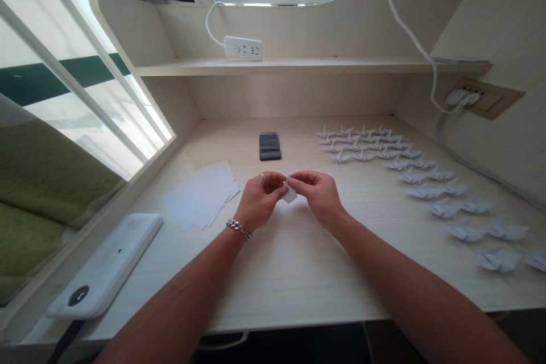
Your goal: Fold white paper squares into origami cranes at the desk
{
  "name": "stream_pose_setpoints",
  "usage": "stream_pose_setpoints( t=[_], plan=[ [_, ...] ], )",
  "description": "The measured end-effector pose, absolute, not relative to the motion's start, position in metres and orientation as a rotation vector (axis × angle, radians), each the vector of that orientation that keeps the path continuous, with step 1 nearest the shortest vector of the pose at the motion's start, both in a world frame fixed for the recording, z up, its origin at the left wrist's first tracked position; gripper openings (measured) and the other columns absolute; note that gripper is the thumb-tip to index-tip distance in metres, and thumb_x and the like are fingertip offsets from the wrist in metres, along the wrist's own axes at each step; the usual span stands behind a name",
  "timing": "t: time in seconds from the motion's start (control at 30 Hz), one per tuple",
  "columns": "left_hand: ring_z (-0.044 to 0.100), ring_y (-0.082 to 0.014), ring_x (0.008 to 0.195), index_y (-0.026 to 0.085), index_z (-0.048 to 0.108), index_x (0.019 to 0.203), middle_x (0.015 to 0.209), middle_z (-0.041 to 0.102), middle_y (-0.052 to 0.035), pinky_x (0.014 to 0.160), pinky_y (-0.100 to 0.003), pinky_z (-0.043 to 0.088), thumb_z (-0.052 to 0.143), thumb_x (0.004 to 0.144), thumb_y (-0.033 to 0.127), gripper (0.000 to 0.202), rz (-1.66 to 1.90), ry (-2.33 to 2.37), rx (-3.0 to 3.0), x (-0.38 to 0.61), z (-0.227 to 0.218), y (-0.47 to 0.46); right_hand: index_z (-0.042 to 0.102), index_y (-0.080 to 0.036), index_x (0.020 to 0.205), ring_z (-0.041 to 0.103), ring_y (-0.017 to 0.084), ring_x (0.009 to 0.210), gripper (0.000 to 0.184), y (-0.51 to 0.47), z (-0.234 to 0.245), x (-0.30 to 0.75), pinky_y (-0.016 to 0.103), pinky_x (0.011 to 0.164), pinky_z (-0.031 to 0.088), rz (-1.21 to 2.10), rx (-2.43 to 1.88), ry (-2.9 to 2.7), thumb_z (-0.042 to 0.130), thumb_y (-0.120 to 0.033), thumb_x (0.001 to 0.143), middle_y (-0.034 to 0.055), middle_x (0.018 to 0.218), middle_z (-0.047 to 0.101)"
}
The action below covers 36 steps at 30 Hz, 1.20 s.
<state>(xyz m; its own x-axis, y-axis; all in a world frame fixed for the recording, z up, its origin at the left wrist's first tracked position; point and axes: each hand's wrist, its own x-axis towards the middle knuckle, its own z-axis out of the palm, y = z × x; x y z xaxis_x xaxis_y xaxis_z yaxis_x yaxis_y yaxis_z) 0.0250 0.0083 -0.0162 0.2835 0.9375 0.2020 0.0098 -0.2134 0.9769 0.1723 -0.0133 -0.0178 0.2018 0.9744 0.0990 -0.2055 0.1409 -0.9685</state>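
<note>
My left hand (260,200) and my right hand (318,196) meet above the middle of the desk, and the fingertips of both pinch a small folded piece of white paper (290,194). Much of that paper is hidden by my fingers. To the left of my left hand lies a loose stack of white paper sheets (200,194), not touching it. Rows of several folded paper cranes (375,145) stand to the right of my right hand. A chain bracelet (239,229) circles my left wrist.
The pale wood desk (298,273) holds a dark, partly blurred flat object (270,147) at the back and a white rectangular device (104,266) at the front left. A power strip (243,48) sits on the shelf above, and a wall socket (484,98) holds plugs at right.
</note>
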Motion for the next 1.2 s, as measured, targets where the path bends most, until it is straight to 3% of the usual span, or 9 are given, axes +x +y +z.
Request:
stream_pose_setpoints(
  t=[0.4, 0.8, 1.2],
  plan=[
    [0.064, -0.0139, 0.072, 0.013, 0.066, 0.093, 0.078, 0.069, -0.0037, 0.07, -0.027, 0.051, 0.074, 0.07, 0.02, 0.025, 1.145, 0.897, 1.477, 0.0267, -0.0161, 0.0069, 0.074, -0.016, 0.076, 0.062, 0.016, 0.065, 0.027, -0.013, -0.0198, 0.1739, 0.03, 0.065, 0.049, 1.124, -1.032, -0.92, 0.083, -0.034, 0.058, 0.0041, 0.071, 0.072],
    [0.064, -0.0149, 0.073, 0.014, 0.059, 0.117, 0.078, 0.066, -0.0026, 0.071, -0.029, 0.052, 0.072, 0.072, 0.02, 0.047, 1.119, 0.876, 1.53, 0.026, -0.0131, 0.0044, 0.072, -0.016, 0.075, 0.06, 0.014, 0.063, 0.023, -0.0144, -0.0172, 0.1731, 0.029, 0.063, 0.048, 1.108, -1.0, -0.952, 0.082, -0.03, 0.059, 0.0025, 0.069, 0.07],
    [0.065, -0.0151, 0.074, 0.016, 0.059, 0.111, 0.078, 0.067, -0.0021, 0.073, -0.029, 0.053, 0.07, 0.072, 0.016, 0.041, 1.067, 0.876, 1.573, 0.0254, -0.0125, 0.0027, 0.068, -0.018, 0.072, 0.063, 0.016, 0.068, 0.022, -0.0151, -0.0143, 0.1751, 0.031, 0.068, 0.05, 1.048, -0.985, -1.014, 0.082, -0.029, 0.059, 0.0022, 0.071, 0.07]
  ],
)
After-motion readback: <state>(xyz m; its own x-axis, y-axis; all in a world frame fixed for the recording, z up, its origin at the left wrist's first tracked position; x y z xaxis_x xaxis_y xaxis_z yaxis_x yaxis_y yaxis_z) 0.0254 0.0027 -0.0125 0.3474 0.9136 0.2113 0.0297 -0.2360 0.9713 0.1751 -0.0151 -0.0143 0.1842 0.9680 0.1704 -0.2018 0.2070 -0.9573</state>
